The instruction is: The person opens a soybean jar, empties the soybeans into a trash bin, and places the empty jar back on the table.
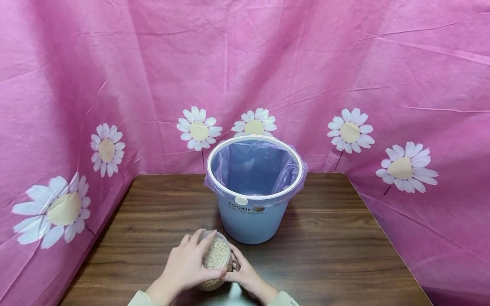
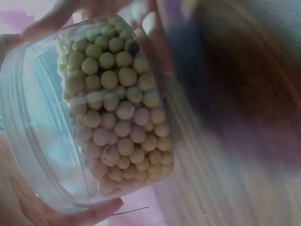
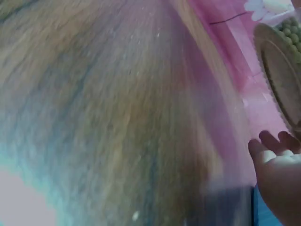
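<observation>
A clear round plastic jar (image 1: 217, 256) of pale, round dried beans (image 2: 117, 117) is at the table's front, tilted in the head view. My left hand (image 1: 186, 262) grips it round the lid end, thumb on the near side and fingers across the far side. At its right side is my right hand (image 1: 246, 272), thumb and fingers curled about the jar's lower part. The left wrist view shows the lid (image 2: 28, 122) facing left, toward the left palm. In the right wrist view, the jar's round base (image 3: 284, 75) stands above my right fingertips.
A light blue bin (image 1: 250, 225) with a white rim ring and a purple plastic liner (image 1: 287, 174) stands just behind the jar on the wood-grain table (image 1: 337, 246). Pink cloth (image 1: 298, 63) with daisies surrounds the table at the back and sides.
</observation>
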A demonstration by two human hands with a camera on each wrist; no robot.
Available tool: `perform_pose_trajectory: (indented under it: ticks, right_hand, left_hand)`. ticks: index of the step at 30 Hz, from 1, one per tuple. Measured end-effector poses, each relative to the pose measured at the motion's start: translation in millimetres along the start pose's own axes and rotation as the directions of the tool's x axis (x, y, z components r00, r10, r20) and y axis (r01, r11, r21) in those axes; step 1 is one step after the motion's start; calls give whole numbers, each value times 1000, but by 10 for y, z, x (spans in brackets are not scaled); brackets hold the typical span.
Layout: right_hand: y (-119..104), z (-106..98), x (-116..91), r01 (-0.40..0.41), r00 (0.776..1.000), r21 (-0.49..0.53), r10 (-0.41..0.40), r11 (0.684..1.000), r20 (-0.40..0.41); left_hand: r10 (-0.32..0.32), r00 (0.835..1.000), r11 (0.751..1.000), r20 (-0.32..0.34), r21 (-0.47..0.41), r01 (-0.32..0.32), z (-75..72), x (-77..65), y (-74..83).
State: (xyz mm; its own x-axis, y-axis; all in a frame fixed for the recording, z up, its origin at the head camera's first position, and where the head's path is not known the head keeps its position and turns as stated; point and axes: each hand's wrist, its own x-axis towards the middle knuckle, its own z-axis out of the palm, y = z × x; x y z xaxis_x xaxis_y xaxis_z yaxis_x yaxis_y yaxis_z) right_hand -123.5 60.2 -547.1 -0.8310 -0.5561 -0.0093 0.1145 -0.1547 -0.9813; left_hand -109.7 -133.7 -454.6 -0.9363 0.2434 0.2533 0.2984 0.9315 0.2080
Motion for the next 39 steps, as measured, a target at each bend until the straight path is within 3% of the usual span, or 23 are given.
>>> perform_pose_trajectory:
  ticks: [8,12,15,18,21,26,32,34,39]
  right_hand:
    - [-78,20,-17,15,996,247,-36,969,78]
    - [-136,-5,-33,25,991,254,-57,967,119]
    - [-203,-24,-48,21,986,278,-65,960,151]
    - [-276,-30,-70,-21,982,373,-51,927,184]
    - [-343,-25,-92,-43,978,437,-51,898,201]
    - [-442,-25,-123,-10,981,395,-68,919,182]
    - [-565,17,-207,-49,982,376,-24,925,188]
    - [-612,40,-232,-25,984,377,-43,926,170]
    - [-681,68,-283,29,988,394,-87,919,130]
  left_hand:
    - [56,997,998,-59,-6,-56,-171,17,99]
    - [99,992,995,-80,3,-99,-235,15,142]
    - [160,979,987,-124,24,-159,-262,14,168]
    - [218,960,976,-174,49,-212,-275,23,190]
    - [232,954,973,-189,56,-225,-289,33,212]
    - [225,962,974,-155,49,-219,-333,37,246]
    - [292,930,956,-222,78,-281,-414,38,277]
    - [302,921,953,-244,81,-291,-449,44,293]
    - [294,922,956,-251,73,-285,-504,72,346]
